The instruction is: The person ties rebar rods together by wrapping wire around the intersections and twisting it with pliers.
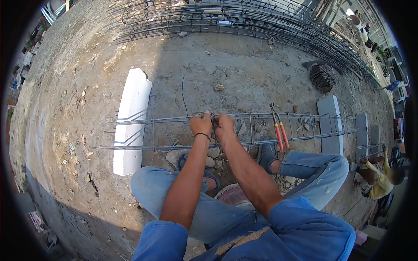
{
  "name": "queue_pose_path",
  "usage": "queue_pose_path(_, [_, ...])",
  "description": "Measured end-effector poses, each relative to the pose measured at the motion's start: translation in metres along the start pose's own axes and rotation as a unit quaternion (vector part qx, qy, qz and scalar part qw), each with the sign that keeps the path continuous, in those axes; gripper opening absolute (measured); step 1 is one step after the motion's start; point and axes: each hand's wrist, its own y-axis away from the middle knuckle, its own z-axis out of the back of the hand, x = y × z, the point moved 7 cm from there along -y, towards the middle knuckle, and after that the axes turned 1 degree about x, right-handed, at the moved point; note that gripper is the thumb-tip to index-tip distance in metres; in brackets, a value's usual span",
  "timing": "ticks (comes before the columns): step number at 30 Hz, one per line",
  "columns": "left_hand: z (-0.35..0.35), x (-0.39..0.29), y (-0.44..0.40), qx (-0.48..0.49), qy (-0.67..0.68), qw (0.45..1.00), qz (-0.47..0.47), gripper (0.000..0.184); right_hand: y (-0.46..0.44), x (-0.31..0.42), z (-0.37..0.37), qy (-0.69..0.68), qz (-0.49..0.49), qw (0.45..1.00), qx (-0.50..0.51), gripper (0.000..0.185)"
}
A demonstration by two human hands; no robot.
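A long, narrow rebar cage (pixel 250 128) of thin bars and stirrups lies crosswise in front of me. My left hand (pixel 201 125) is closed at its far bar. Right beside it, my right hand (pixel 224 124) is closed on the same spot, where a stirrup shows between the hands. Any small wire in the fingers is hidden. Red-handled pincers (pixel 278 128) rest across the cage to the right of my hands.
White blocks prop up the cage, one at left (pixel 130 100) and one at right (pixel 329 119). A wire bundle (pixel 323 78) stands beyond. Larger rebar cages (pixel 217 19) lie along the back. Another person (pixel 379 176) crouches at far right. Rubble lies under the cage.
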Motion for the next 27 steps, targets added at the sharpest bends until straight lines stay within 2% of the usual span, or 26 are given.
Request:
queue_pose_path(2, [0.004, -0.002, 0.004, -0.010, 0.005, 1.000, 0.024, 0.032, -0.008, -0.015, -0.007, -0.158, -0.081, 0.978, 0.111, 0.026])
queue_pose_path(3, [0.000, 0.006, 0.001, -0.010, 0.004, 1.000, 0.028, 0.032, -0.002, -0.011, 0.000, -0.155, -0.083, 0.978, 0.108, 0.026])
queue_pose_path(5, [-0.010, 0.028, -0.013, -0.007, 0.027, 0.999, 0.038, 0.032, 0.025, 0.008, 0.006, -0.001, -0.056, 0.989, 0.136, 0.031])
queue_pose_path(6, [-0.007, 0.022, -0.009, -0.008, 0.028, 0.999, 0.038, 0.032, 0.037, 0.015, 0.008, 0.001, -0.056, 0.989, 0.136, 0.031])
queue_pose_path(7, [-0.002, 0.011, -0.002, -0.013, 0.009, 0.999, 0.028, 0.032, 0.045, 0.028, 0.017, 0.137, 0.008, 0.986, 0.093, 0.029])
queue_pose_path(8, [0.002, -0.001, 0.002, -0.017, -0.011, 1.000, 0.018, 0.032, 0.050, 0.043, 0.022, 0.269, 0.072, 0.959, 0.046, 0.027])
queue_pose_path(9, [0.000, 0.001, 0.000, -0.018, -0.008, 1.000, 0.020, 0.032, 0.048, 0.049, 0.023, 0.272, 0.072, 0.958, 0.047, 0.027])
queue_pose_path(10, [-0.002, 0.006, -0.001, -0.016, 0.012, 0.999, 0.038, 0.032, 0.056, 0.082, 0.012, 0.379, 0.291, 0.877, 0.050, 0.019])
queue_pose_path(11, [-0.005, 0.012, -0.001, -0.013, 0.032, 0.998, 0.055, 0.033, 0.074, 0.102, -0.004, 0.460, 0.490, 0.738, 0.051, 0.013])
queue_pose_path(12, [-0.005, 0.013, 0.000, -0.013, 0.031, 0.998, 0.056, 0.033, 0.066, 0.108, -0.010, 0.460, 0.490, 0.739, 0.050, 0.013])
queue_pose_path(14, [-0.003, 0.007, -0.001, -0.002, 0.020, 0.999, 0.046, 0.028, 0.034, 0.102, -0.041, 0.595, 0.401, 0.683, 0.137, 0.017])
queue_pose_path(15, [-0.003, 0.010, -0.003, -0.005, 0.021, 0.999, 0.041, 0.028, 0.022, 0.101, -0.046, 0.592, 0.405, 0.683, 0.139, 0.017])
queue_pose_path(17, [-0.007, 0.017, -0.008, -0.025, -0.009, 1.000, 0.002, 0.029, -0.024, 0.069, -0.048, 0.681, 0.192, 0.683, 0.180, 0.020])
queue_pose_path(18, [-0.003, 0.008, -0.007, -0.033, -0.004, 0.999, -0.005, 0.029, -0.029, 0.069, -0.056, 0.681, 0.202, 0.680, 0.185, 0.020])
queue_pose_path(20, [0.007, -0.013, 0.006, -0.038, -0.066, 0.997, 0.006, 0.030, -0.029, 0.067, -0.054, 0.641, 0.195, 0.722, 0.174, 0.021])
queue_pose_path(21, [0.012, -0.024, 0.012, -0.046, -0.060, 0.997, 0.002, 0.030, -0.022, 0.069, -0.056, 0.650, 0.221, 0.708, 0.167, 0.020])
queue_pose_path(23, [0.012, -0.035, 0.019, 0.002, -0.065, 0.997, 0.046, 0.032, -0.002, 0.073, -0.054, 0.620, 0.271, 0.715, 0.173, 0.019])
queue_pose_path(24, [0.009, -0.037, 0.022, -0.004, -0.060, 0.997, 0.040, 0.032, 0.006, 0.074, -0.050, 0.598, 0.322, 0.711, 0.180, 0.018])
queue_pose_path(25, [0.008, -0.037, 0.029, -0.042, -0.068, 0.996, 0.034, 0.032, 0.012, 0.075, -0.045, 0.574, 0.371, 0.706, 0.186, 0.018])
queue_pose_path(27, [0.001, -0.037, 0.043, -0.084, -0.072, 0.994, 0.023, 0.034, 0.027, 0.079, -0.040, 0.574, 0.390, 0.692, 0.199, 0.018])
